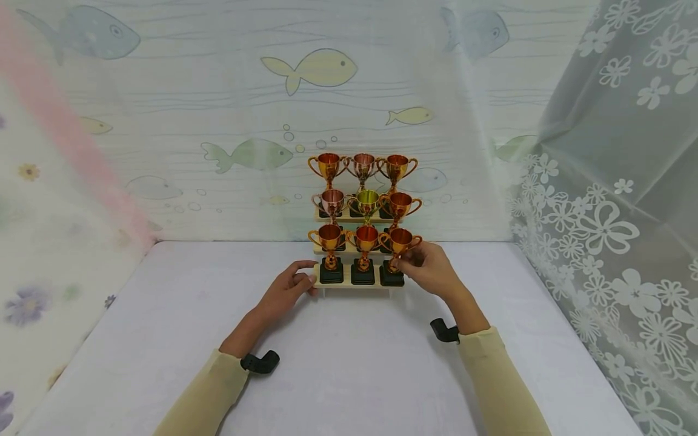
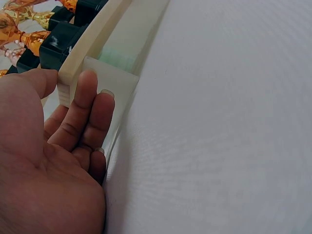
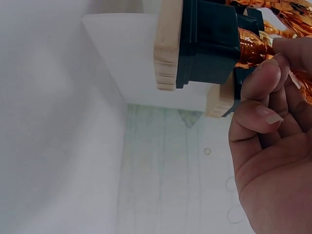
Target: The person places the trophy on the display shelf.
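Note:
A tiered display stand with pale wooden boards bears small trophy cups on black bases, three to a tier. On the front tier, my right hand pinches the stem of the orange-gold trophy at the right end. Its black base sits on the board in the right wrist view. At the left end of the front board my left hand holds the stand, thumb on the wooden corner and fingers against the side below. Left of the held trophy stand a red-lined trophy and another orange-gold one.
Behind them, the middle tier has a pink trophy, a yellow-green one and an orange one. A fish-print curtain hangs close behind the stand. White cloth covers the table; a lace curtain hangs at right.

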`<state>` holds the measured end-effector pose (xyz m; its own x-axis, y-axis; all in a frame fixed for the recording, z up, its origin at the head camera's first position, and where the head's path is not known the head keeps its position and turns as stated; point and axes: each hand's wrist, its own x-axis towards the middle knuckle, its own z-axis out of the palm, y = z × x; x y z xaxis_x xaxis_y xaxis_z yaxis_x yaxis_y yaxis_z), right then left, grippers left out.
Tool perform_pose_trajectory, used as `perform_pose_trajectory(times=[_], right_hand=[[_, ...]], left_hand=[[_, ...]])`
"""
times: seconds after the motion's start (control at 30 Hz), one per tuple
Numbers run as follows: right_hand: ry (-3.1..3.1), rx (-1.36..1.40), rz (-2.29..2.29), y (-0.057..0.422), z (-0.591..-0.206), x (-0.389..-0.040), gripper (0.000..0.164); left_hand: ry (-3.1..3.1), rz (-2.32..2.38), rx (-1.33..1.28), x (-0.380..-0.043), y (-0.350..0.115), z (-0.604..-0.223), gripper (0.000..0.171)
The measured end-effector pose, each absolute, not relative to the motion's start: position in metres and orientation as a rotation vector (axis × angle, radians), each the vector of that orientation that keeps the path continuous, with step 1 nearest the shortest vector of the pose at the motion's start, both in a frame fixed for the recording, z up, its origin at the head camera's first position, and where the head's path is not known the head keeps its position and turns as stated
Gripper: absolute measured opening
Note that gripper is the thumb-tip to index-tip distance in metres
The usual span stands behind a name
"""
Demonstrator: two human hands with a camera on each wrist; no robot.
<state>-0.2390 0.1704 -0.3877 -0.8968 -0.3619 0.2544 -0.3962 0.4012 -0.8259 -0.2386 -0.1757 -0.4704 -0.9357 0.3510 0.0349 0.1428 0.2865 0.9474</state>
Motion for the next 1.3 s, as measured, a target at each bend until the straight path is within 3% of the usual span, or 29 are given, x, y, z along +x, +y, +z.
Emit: perform_pose_trajectory(times=[0.33, 0.93, 1.13, 1.3], right_hand=[[-2.597, 0.668, 1.559, 0.179, -0.422, -0.261, 0.011], [-2.614, 0.656, 1.539, 0.177, -0.425, -0.261, 0.014], [-2.602, 0.708, 1.504, 0.189, -0.425, -0.259, 0.013], [-2.625, 0.658, 1.494, 0.208, -0.428, -0.259, 0.017]], left_hand=[[2.414, 1.711, 0.45, -0.252, -0.18, -0.498, 0.043], [2.417, 1.704, 0.461, -0.249, -0.179, -0.494, 0.044], [2.38, 1.693, 0.468, -0.242, -0.176, -0.476, 0.044], [2.396, 1.696, 0.454, -0.248, -0.179, -0.488, 0.045]])
